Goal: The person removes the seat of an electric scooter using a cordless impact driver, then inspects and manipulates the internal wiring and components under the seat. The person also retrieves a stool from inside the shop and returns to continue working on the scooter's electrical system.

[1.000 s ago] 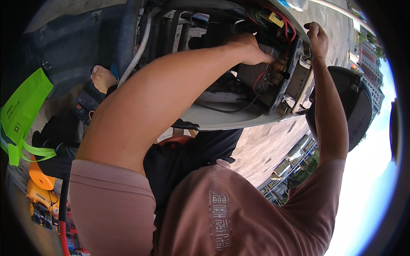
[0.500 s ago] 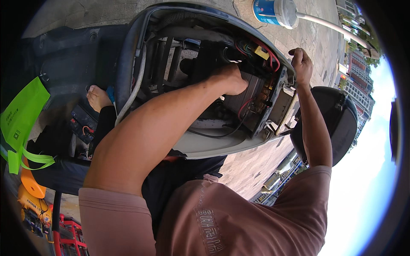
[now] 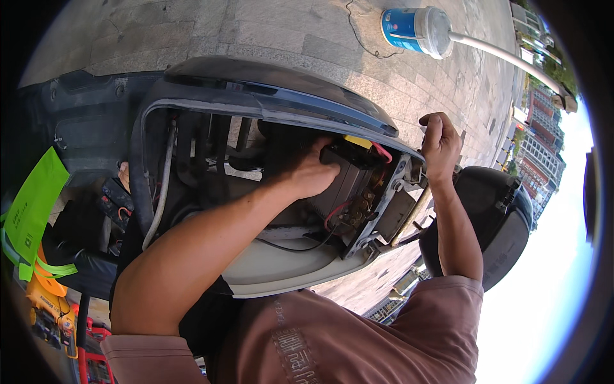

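My left hand point(image 3: 312, 171) reaches into the open body of a scooter point(image 3: 281, 109). Its thumb and fingers close about a dark, block-like part point(image 3: 350, 155); the far fingertips are hidden. Just past that part sit a yellow connector point(image 3: 358, 141) and a red cable point(image 3: 382, 152). Below the hand lies a grey finned metal box point(image 3: 336, 187), with wiring terminals point(image 3: 359, 208) along one side. My right hand point(image 3: 441, 146) is raised at the right end of the body, beside its rim, with fingers curled. Whether it grips anything is hidden.
A blue and white bucket point(image 3: 419, 32) stands on the paving at upper right. A black top box point(image 3: 480, 224) is at the scooter's right end. At left are a green bag point(image 3: 35, 208), a black battery point(image 3: 115, 203) and a yellow tool point(image 3: 48, 297).
The view has shifted, and the scooter body appears lower and more to the left. My left hand has moved off the finned box to the dark part. My right hand stays curled near the rim.
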A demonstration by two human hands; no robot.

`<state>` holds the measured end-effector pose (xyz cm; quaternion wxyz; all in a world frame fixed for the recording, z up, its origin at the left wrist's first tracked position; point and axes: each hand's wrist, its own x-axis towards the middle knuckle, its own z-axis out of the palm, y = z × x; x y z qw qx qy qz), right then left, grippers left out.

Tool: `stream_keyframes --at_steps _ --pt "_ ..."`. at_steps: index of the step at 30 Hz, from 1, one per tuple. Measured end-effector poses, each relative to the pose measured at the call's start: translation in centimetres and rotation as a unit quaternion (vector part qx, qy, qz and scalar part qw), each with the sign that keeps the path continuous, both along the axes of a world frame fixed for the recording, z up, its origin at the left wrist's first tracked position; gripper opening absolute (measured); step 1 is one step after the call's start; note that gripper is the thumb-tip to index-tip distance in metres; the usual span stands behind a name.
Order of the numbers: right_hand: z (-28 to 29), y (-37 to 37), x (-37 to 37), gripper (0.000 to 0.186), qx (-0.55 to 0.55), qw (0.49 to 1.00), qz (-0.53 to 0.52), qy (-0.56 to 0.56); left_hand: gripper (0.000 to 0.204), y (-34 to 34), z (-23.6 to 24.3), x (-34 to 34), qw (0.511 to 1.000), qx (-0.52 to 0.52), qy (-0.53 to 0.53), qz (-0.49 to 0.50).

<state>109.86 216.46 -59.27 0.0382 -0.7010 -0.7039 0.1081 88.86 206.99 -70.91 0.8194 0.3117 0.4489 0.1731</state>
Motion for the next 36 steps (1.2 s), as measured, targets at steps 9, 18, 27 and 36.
stream_keyframes --at_steps 9,18,27,36 --pt "-0.2 0.1 0.3 0.035 0.003 1.000 0.007 -0.005 0.042 2.1 -1.2 1.3 0.999 -0.044 -0.006 -0.013" --pt "-0.3 0.1 0.1 0.037 0.046 0.999 0.026 -0.012 0.046 2.3 -2.9 1.8 0.998 0.040 -0.032 -0.038" --pt "-0.6 0.4 0.6 0.037 0.047 0.998 0.024 -0.019 0.048 3.3 -1.8 0.8 0.996 0.054 -0.039 -0.057" --pt "-0.8 0.4 0.8 0.039 0.068 0.997 0.016 -0.027 0.037 2.5 -0.5 -0.3 0.997 0.014 -0.058 0.047"
